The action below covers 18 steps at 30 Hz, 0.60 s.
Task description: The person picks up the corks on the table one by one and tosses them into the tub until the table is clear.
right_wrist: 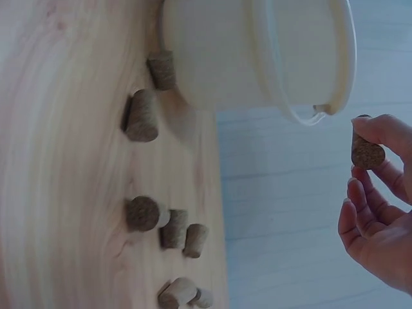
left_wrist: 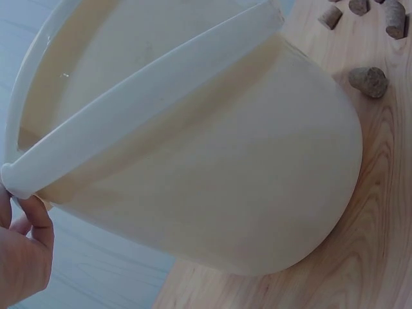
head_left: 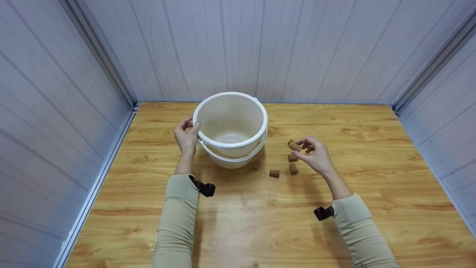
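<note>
We note a bench with yellow-brown wood grain. Back wall: pale, grey lines running down it. We see a left wall and right wall, likewise lined; grey left trim and right trim at the corners.

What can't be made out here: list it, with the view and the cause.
- Exact number of loose corks, head view: the fingers of the right hand cover part of the group.
- Bucket floor, left wrist view: hidden by the near wall.
- Rest of the left hand, left wrist view: cut off by the left edge.
- Part of the held cork, right wrist view: covered by thumb and finger.
</note>
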Available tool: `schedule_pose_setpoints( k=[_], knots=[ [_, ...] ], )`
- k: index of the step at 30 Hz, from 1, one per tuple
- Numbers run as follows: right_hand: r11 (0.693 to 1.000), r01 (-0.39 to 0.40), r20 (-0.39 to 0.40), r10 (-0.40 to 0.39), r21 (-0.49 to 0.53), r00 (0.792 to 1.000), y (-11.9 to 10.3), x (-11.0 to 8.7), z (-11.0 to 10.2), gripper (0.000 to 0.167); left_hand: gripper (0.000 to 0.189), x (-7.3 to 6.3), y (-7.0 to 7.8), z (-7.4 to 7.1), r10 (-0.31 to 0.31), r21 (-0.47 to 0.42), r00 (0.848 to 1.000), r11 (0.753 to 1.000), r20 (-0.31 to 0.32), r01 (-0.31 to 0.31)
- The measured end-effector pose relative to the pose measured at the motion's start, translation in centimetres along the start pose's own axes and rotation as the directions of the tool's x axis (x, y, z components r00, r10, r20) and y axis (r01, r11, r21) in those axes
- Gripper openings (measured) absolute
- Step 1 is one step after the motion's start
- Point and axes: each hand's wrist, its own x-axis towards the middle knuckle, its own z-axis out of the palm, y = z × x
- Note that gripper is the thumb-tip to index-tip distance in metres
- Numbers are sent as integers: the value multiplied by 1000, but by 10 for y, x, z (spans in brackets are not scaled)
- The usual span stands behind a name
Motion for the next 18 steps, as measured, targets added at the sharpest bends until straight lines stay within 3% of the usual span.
schedule_pose_setpoints(
  k=[3,9,18],
  knots=[
    [999,32,2,-32,10,999,-15,3,1,20,29,0,0,0,-4,-9,1000,1000,-3,4],
    [994,96,-2,-96,50,995,-26,13,6,20,28,1,-1,1,-10,-15,1000,1000,-15,9],
    [987,119,4,-120,104,993,-38,27,14,20,27,1,-1,2,-10,-6,1000,1000,-17,10]
  ],
)
